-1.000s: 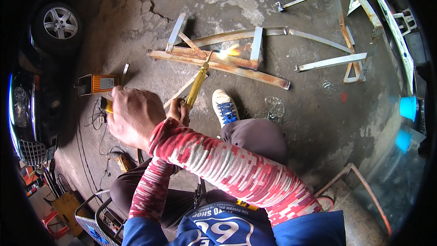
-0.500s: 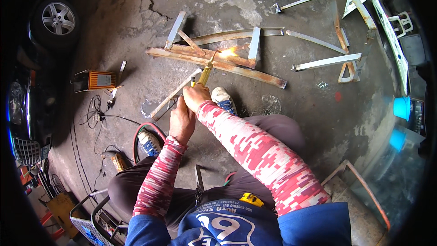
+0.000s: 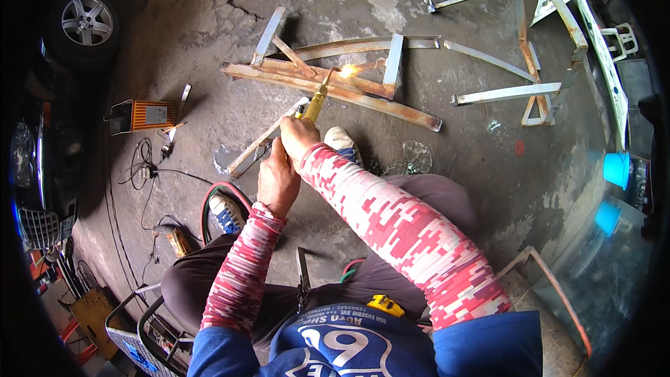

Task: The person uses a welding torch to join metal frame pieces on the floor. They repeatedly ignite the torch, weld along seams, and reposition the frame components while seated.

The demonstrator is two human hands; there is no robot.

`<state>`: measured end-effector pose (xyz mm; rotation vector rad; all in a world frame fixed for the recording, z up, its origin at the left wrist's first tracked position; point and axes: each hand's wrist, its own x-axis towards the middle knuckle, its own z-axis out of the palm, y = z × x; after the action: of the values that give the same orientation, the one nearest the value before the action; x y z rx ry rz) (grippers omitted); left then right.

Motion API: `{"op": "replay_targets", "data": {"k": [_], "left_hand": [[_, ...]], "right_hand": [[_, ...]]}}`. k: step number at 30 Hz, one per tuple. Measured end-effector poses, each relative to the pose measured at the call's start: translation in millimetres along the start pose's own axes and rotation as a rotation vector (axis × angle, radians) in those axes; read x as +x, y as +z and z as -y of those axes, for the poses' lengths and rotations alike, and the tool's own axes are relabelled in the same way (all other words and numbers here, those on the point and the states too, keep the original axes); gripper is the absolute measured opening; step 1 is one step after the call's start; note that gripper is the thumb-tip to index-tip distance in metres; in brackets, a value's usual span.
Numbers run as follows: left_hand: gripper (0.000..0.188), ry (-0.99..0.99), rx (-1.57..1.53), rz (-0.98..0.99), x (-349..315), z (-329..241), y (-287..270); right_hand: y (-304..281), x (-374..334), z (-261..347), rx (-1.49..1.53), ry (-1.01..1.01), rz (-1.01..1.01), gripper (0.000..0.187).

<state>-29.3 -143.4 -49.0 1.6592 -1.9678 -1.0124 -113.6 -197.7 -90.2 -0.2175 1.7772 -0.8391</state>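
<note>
Torch (image 3: 317, 105) — yellow, clasped by left hand (image 3: 278, 180) and right hand (image 3: 300, 141), flame (image 3: 350, 70) at rusty frame (image 3: 363, 86) on floor (image 3: 488, 199) — orange-striped box (image 3: 155, 116) at left, blue tub (image 3: 616, 169) far right, contents of both indistinct.

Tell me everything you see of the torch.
The torch has a yellow body narrowing to a thin, bent nozzle, metal by its look. It is lit: a bright yellow-orange flame burns at the nozzle, over the rusty frame. It points forward, slanting right. The right hand closes around it, the left hand gripping just behind; they hide its rear. Whether the nozzle touches the frame is unclear.
</note>
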Motion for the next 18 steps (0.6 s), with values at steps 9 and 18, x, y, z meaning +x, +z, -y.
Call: {"op": "replay_targets", "data": {"k": [9,18], "left_hand": [[0.029,-0.009,0.004,0.005,0.8,2.1,-2.0],[0.031,-0.019,0.015,0.012,0.5,5.4,-1.7]], "right_hand": [[3.1,-4.7,6.3,0.064,0.085,-0.003,0.049],[2.0,-0.7,2.4,0.061,0.064,0.060,0.047]]}}
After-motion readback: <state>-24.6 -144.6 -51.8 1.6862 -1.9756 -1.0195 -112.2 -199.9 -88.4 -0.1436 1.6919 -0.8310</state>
